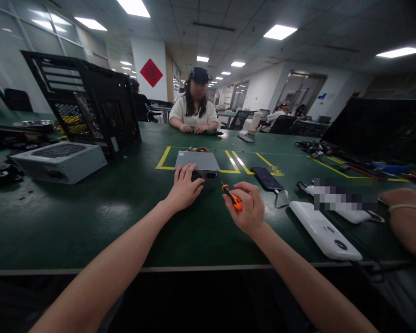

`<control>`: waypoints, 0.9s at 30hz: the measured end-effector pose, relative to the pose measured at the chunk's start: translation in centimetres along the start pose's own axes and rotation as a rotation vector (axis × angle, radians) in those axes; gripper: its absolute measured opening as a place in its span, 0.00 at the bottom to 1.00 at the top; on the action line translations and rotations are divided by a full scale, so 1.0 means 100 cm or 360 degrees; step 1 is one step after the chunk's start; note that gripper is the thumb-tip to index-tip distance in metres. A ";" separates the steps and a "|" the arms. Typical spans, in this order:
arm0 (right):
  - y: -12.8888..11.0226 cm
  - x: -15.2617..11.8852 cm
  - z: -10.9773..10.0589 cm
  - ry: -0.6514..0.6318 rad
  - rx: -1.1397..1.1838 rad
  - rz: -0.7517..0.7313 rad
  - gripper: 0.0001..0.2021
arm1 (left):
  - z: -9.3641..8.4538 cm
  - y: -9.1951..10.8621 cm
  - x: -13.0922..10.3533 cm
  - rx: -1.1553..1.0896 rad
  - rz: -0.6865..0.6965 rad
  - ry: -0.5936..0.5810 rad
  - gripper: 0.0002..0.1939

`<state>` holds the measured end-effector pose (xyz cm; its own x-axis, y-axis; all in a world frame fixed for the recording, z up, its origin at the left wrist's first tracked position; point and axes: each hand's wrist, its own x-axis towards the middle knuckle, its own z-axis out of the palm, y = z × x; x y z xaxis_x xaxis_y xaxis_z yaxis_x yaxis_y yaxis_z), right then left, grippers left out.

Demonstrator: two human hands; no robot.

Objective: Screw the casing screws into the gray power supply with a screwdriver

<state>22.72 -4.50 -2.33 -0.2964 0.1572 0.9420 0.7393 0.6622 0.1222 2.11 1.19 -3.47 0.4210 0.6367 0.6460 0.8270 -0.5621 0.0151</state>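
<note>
A grey metal computer power supply lies on the green table in front of me, a socket on its near side and coloured wires behind it. My left hand steadies it, fingers over the top edge and thumb against the near face. In my right hand is an orange and black screwdriver, gripped by its handle. Its thin shaft points up and left to the power supply's near right corner. Whether the tip touches a screw is too small to tell.
At left stand an open black computer case and a second power supply. Right of me lie a phone on a cable and a white power bank. Another person's arm reaches in at right; a person sits opposite.
</note>
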 end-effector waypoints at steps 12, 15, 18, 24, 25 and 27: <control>0.004 -0.003 0.005 -0.0232 0.0169 -0.0068 0.16 | 0.000 0.000 0.000 -0.0015 -0.0007 -0.0017 0.13; 0.003 -0.003 0.004 -0.0197 0.0230 0.0005 0.19 | 0.000 0.000 0.000 -0.0001 0.0008 -0.0012 0.13; 0.002 -0.002 0.004 -0.0188 0.0138 0.0018 0.15 | 0.000 0.000 0.000 0.0007 0.0004 0.0000 0.13; 0.002 -0.002 0.004 -0.0171 0.0213 -0.0001 0.17 | -0.001 0.001 0.000 -0.0025 -0.0003 -0.0010 0.13; 0.002 -0.002 0.004 -0.0166 0.0228 0.0008 0.18 | -0.001 0.001 0.000 -0.0015 -0.0003 -0.0014 0.13; 0.003 -0.002 0.004 -0.0163 0.0178 0.0014 0.16 | -0.001 0.001 0.000 -0.0003 -0.0005 -0.0011 0.13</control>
<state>22.76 -4.09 -2.62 -0.3547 0.2333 0.9054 0.6716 0.7373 0.0732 2.11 1.07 -3.37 0.4208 0.6424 0.6405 0.8277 -0.5609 0.0187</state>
